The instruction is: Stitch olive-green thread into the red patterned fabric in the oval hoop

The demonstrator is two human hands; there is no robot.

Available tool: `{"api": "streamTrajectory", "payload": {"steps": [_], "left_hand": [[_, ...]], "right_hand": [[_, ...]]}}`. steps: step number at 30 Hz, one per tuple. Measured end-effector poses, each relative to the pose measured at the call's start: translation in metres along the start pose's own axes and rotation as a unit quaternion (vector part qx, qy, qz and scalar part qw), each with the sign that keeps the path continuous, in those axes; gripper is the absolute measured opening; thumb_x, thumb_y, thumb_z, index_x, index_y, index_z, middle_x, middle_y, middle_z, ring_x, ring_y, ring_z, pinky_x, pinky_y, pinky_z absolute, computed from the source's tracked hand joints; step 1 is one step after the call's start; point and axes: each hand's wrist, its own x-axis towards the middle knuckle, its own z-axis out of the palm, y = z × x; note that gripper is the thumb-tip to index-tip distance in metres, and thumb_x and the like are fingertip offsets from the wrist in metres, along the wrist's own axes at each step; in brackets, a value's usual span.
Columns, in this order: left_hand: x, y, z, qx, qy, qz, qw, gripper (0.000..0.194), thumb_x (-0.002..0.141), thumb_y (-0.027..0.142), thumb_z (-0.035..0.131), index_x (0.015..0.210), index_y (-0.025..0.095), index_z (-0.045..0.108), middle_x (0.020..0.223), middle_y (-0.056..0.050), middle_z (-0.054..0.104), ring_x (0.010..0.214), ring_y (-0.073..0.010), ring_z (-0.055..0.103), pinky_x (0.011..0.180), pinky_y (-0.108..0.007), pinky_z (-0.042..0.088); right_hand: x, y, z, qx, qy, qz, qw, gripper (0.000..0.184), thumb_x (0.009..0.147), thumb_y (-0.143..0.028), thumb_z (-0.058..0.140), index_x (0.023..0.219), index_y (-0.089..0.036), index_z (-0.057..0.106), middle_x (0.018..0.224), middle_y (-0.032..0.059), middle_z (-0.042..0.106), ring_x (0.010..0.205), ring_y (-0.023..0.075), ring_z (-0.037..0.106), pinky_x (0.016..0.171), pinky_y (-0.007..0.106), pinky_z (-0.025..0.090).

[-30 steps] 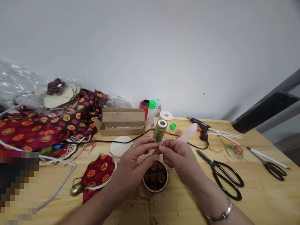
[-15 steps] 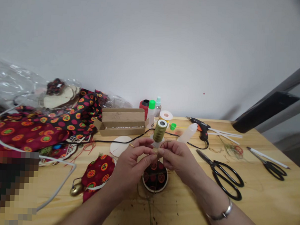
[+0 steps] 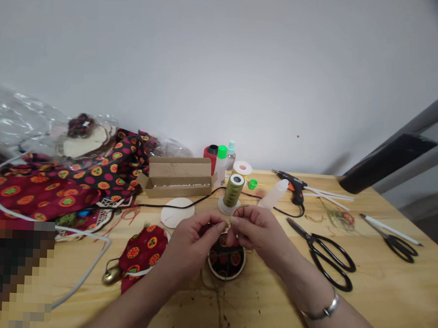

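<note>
My left hand [image 3: 198,234] is closed, thumb and forefinger pinching what looks like thin olive thread. Close beside it my right hand [image 3: 257,227] pinches the same thread, and a thin loop curves over its fingertips. The two sets of fingertips nearly meet above a round disc covered in dark floral fabric [image 3: 226,265] with a pale rim, which lies on the table. Loose olive thread [image 3: 219,304] trails from near the disc toward the front. Behind the hands stands a spool of olive thread [image 3: 234,191]. What exactly sits between the fingertips is too small to make out.
Black scissors [image 3: 324,255] and smaller scissors [image 3: 397,242] lie right, with a glue gun [image 3: 292,184] behind. A white bottle [image 3: 274,194] leans near my right hand. On the left are a cardboard box [image 3: 180,185], red floral fabric [image 3: 144,250], a bell [image 3: 111,276] and a white cable [image 3: 92,236].
The fingers of my left hand have curled in, lower and closer to the right fingertips. My right hand has barely moved.
</note>
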Motion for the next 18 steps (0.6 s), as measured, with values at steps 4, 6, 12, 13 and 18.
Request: {"api": "streamTrajectory", "payload": {"steps": [4,6,12,13,18], "left_hand": [[0.0011,0.0014,-0.0012,-0.03,-0.033,-0.018,0.999,0.018,0.078,0.022,0.054,0.065,0.018,0.065,0.062,0.002,0.063,0.062,-0.0102,0.054,0.059,-0.018,0.041],[0.0016,0.0017,-0.002,-0.053,-0.044,-0.036,0.997,0.019,0.078,0.023,0.056,0.063,0.017,0.065,0.06,0.002,0.062,0.058,-0.0089,0.052,0.055,-0.017,0.039],[0.0016,-0.0016,-0.0027,-0.174,-0.065,-0.107,0.977,0.016,0.075,0.023,0.059,0.063,0.015,0.066,0.055,0.003,0.06,0.038,-0.0012,0.03,0.037,-0.015,0.022],[0.0017,-0.0022,-0.0027,-0.19,-0.07,-0.115,0.973,0.016,0.075,0.023,0.06,0.064,0.015,0.066,0.054,0.003,0.06,0.037,-0.0009,0.028,0.036,-0.015,0.021],[0.0033,-0.0036,-0.0028,-0.222,-0.083,-0.132,0.962,0.015,0.074,0.023,0.062,0.064,0.013,0.067,0.057,0.001,0.062,0.037,0.0001,0.028,0.035,-0.015,0.014]], "right_hand": [[0.0015,0.004,-0.0006,0.001,-0.004,0.006,1.0,0.023,0.071,-0.033,0.062,0.066,-0.015,0.048,0.047,-0.0005,0.059,0.036,0.0042,0.041,0.038,0.017,0.02],[0.0018,0.0051,-0.0005,0.0,-0.003,0.009,1.0,0.023,0.07,-0.034,0.062,0.067,-0.015,0.048,0.047,-0.0005,0.059,0.037,0.0048,0.042,0.038,0.017,0.021],[0.0006,0.0044,-0.0007,-0.008,-0.015,0.006,1.0,0.022,0.072,-0.032,0.06,0.066,-0.015,0.048,0.046,-0.0003,0.059,0.033,0.0023,0.035,0.035,0.016,0.017],[0.0003,0.0043,-0.0009,-0.008,-0.017,0.005,1.0,0.021,0.072,-0.031,0.06,0.066,-0.015,0.048,0.046,-0.0003,0.059,0.032,0.0022,0.035,0.035,0.016,0.018],[-0.0012,0.0034,-0.0007,-0.016,-0.012,0.007,1.0,0.019,0.072,-0.03,0.06,0.067,-0.015,0.048,0.045,-0.0008,0.059,0.032,0.0028,0.036,0.035,0.015,0.02]]}}
